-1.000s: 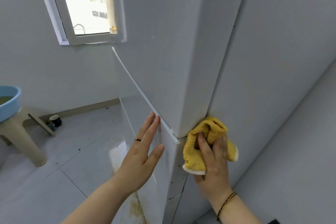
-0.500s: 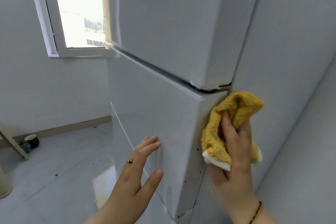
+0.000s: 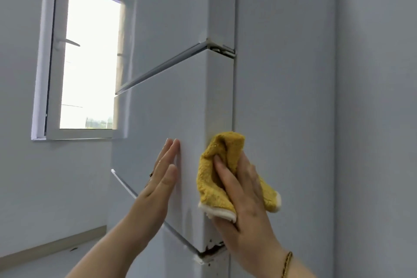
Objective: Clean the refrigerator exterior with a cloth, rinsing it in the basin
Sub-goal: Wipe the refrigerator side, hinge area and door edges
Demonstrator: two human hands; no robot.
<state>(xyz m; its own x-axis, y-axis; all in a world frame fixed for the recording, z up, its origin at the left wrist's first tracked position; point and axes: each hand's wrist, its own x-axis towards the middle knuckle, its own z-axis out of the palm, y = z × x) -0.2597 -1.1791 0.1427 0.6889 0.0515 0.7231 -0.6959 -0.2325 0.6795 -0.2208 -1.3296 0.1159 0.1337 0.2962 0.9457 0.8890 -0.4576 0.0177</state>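
Cloth moved up the fridge corner edge since a second ago, pressed under right hand. Left hand flat, fingers together, bracing door. Wiping progressing upward; basin out of view.

Both forearms are bare, with no sleeves in view. The left hand wears a thin ring on one finger. The right hand has a slim beaded bracelet at the wrist.

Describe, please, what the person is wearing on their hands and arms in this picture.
Both forearms are bare, with no sleeves in view. The left hand has a thin dark ring on one finger. The right hand has a slim beaded bracelet, gold and dark, at the wrist. No gloves are worn.
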